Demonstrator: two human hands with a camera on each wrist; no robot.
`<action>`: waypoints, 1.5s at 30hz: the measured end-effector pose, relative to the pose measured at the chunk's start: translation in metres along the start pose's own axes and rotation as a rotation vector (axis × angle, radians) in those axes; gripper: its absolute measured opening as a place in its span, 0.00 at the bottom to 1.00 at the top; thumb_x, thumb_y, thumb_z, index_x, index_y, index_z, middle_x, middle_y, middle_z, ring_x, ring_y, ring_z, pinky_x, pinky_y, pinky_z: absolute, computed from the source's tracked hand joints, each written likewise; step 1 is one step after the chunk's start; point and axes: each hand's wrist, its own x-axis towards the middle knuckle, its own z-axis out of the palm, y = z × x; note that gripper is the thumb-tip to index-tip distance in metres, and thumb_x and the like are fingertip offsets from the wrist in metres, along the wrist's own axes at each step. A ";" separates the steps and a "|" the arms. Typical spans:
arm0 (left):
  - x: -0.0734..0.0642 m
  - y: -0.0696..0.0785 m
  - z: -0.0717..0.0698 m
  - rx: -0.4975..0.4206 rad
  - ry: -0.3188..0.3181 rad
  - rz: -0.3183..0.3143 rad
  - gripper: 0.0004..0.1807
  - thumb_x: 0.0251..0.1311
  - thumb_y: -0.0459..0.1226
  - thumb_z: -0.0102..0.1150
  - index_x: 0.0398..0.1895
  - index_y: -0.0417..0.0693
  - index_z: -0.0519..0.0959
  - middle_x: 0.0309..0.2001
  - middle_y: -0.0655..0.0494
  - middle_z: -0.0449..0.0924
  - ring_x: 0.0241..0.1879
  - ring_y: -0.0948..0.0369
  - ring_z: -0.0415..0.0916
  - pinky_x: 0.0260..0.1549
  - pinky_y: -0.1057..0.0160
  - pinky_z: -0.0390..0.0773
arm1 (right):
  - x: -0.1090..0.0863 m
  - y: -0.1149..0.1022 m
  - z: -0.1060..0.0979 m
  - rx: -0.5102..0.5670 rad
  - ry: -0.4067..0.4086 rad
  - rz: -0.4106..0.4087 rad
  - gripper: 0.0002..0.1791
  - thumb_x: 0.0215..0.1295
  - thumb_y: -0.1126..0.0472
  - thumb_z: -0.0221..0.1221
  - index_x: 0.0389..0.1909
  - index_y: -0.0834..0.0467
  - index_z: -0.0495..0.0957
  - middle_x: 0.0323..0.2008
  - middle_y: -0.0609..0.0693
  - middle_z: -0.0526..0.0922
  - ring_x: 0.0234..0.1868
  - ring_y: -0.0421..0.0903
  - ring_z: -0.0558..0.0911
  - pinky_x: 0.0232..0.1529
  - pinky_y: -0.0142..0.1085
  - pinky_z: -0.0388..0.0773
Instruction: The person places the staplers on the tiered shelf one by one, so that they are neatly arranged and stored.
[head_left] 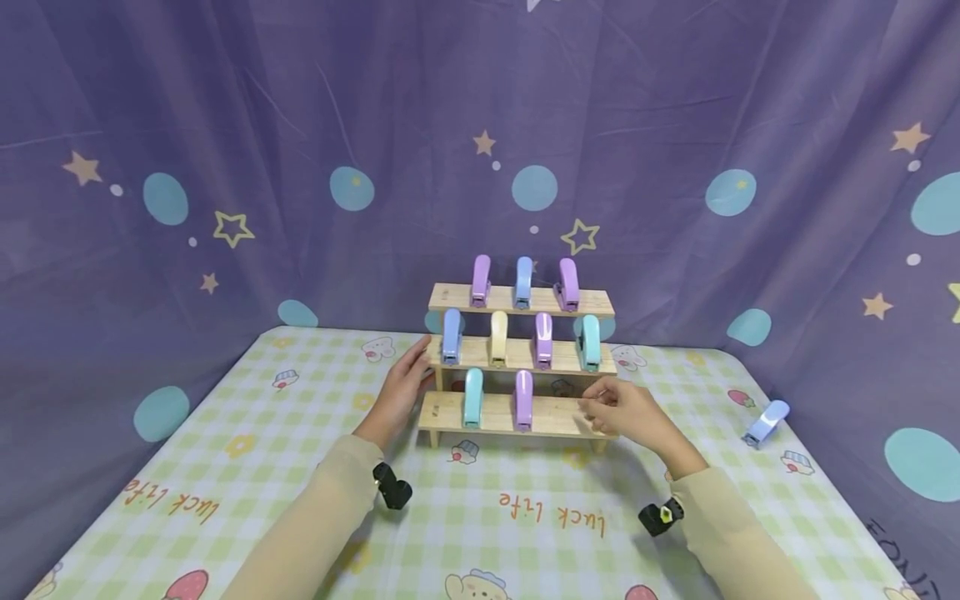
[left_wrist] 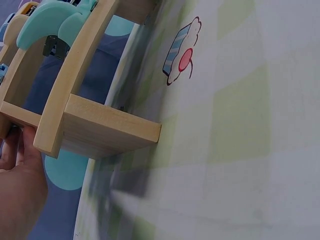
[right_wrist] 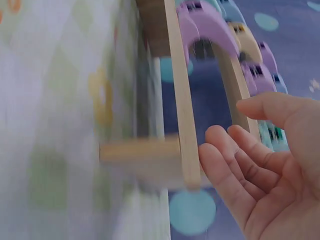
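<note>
A three-tier wooden rack (head_left: 562,408) stands on the table with small staplers on it. My left hand (head_left: 397,392) holds the rack's left end near the middle tier, its fingertips partly hidden by the wood in the left wrist view. My right hand (head_left: 626,412) is at the right end of the bottom tier, fingers loosely bent and nothing between them; a fingertip is at the board's edge in the right wrist view. On that tier are a teal stapler (head_left: 473,398) and a purple stapler (head_left: 523,400). Another stapler, blue (head_left: 767,422), lies on the table at far right.
The middle tier carries blue, yellow (head_left: 498,337), purple and teal (head_left: 590,342) staplers. Up top stand two purple ones with a blue one (head_left: 522,282) between. A checked cloth (head_left: 300,450) covers the table; a purple curtain (head_left: 420,108) hangs behind the rack.
</note>
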 end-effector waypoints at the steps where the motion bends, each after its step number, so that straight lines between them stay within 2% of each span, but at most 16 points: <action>1: 0.000 0.000 0.000 -0.003 0.002 -0.001 0.27 0.81 0.40 0.39 0.79 0.47 0.55 0.76 0.47 0.55 0.72 0.50 0.59 0.71 0.54 0.64 | -0.002 0.003 -0.005 -0.002 0.002 0.003 0.15 0.70 0.53 0.63 0.47 0.61 0.79 0.34 0.53 0.85 0.30 0.48 0.85 0.34 0.41 0.87; 6: -0.001 0.000 0.000 -0.006 0.004 -0.002 0.27 0.81 0.38 0.39 0.79 0.46 0.55 0.76 0.45 0.55 0.72 0.49 0.59 0.71 0.53 0.63 | -0.011 0.019 -0.032 -0.065 0.043 0.027 0.20 0.71 0.50 0.62 0.51 0.62 0.78 0.37 0.54 0.86 0.34 0.52 0.86 0.39 0.46 0.88; 13: -0.003 0.003 0.001 0.006 0.000 -0.009 0.27 0.81 0.40 0.39 0.80 0.47 0.55 0.77 0.46 0.55 0.72 0.49 0.59 0.71 0.55 0.64 | -0.030 0.045 -0.074 -0.204 0.137 0.086 0.28 0.73 0.44 0.58 0.57 0.65 0.77 0.41 0.58 0.86 0.37 0.54 0.85 0.35 0.40 0.84; 20: -0.002 0.003 0.001 0.000 0.001 -0.005 0.27 0.81 0.39 0.39 0.79 0.47 0.55 0.76 0.46 0.55 0.72 0.50 0.59 0.71 0.55 0.64 | -0.052 0.079 -0.113 -0.295 0.246 0.166 0.33 0.74 0.40 0.53 0.59 0.67 0.75 0.42 0.61 0.86 0.37 0.52 0.84 0.31 0.38 0.81; 22: -0.003 0.003 0.001 0.002 0.001 -0.012 0.27 0.81 0.39 0.40 0.79 0.48 0.55 0.77 0.47 0.55 0.72 0.50 0.59 0.71 0.56 0.65 | -0.058 0.088 -0.122 -0.306 0.269 0.207 0.34 0.74 0.39 0.52 0.59 0.67 0.76 0.44 0.63 0.85 0.38 0.54 0.83 0.31 0.40 0.80; 28: -0.003 0.004 0.001 0.008 -0.005 -0.008 0.27 0.81 0.40 0.39 0.79 0.49 0.55 0.77 0.47 0.54 0.73 0.50 0.58 0.71 0.56 0.65 | -0.074 0.111 -0.140 -0.303 0.332 0.334 0.38 0.73 0.36 0.50 0.60 0.68 0.74 0.53 0.73 0.76 0.50 0.70 0.73 0.37 0.54 0.78; 31: -0.003 0.004 0.001 0.007 -0.007 -0.005 0.27 0.81 0.40 0.39 0.79 0.49 0.55 0.77 0.46 0.54 0.73 0.50 0.58 0.71 0.55 0.64 | -0.080 0.121 -0.145 -0.302 0.369 0.371 0.37 0.73 0.38 0.51 0.59 0.70 0.73 0.55 0.75 0.75 0.51 0.71 0.72 0.39 0.56 0.78; 36: -0.003 0.004 0.001 0.019 -0.004 -0.017 0.27 0.81 0.41 0.40 0.79 0.50 0.55 0.77 0.48 0.54 0.72 0.51 0.59 0.70 0.56 0.65 | -0.084 0.137 -0.150 -0.290 0.404 0.419 0.38 0.71 0.37 0.53 0.57 0.72 0.71 0.49 0.72 0.80 0.49 0.67 0.75 0.38 0.49 0.76; 40: -0.002 0.004 0.000 0.016 -0.009 -0.014 0.27 0.81 0.41 0.39 0.80 0.49 0.55 0.77 0.46 0.54 0.72 0.49 0.58 0.71 0.55 0.64 | -0.083 0.145 -0.152 -0.254 0.395 0.466 0.46 0.68 0.34 0.55 0.61 0.75 0.65 0.40 0.65 0.82 0.45 0.64 0.76 0.37 0.46 0.75; 42: -0.002 0.003 0.000 0.013 -0.009 -0.013 0.27 0.81 0.41 0.39 0.79 0.49 0.55 0.77 0.46 0.54 0.72 0.49 0.59 0.71 0.54 0.64 | -0.081 0.149 -0.153 -0.230 0.385 0.490 0.49 0.67 0.33 0.56 0.63 0.77 0.62 0.34 0.61 0.84 0.40 0.60 0.78 0.36 0.44 0.76; 45: -0.001 0.003 0.000 0.018 -0.008 -0.016 0.27 0.81 0.41 0.40 0.79 0.50 0.56 0.76 0.46 0.55 0.72 0.49 0.59 0.71 0.54 0.65 | -0.080 0.154 -0.151 -0.192 0.369 0.510 0.50 0.66 0.34 0.57 0.63 0.78 0.60 0.24 0.52 0.83 0.30 0.52 0.80 0.29 0.39 0.75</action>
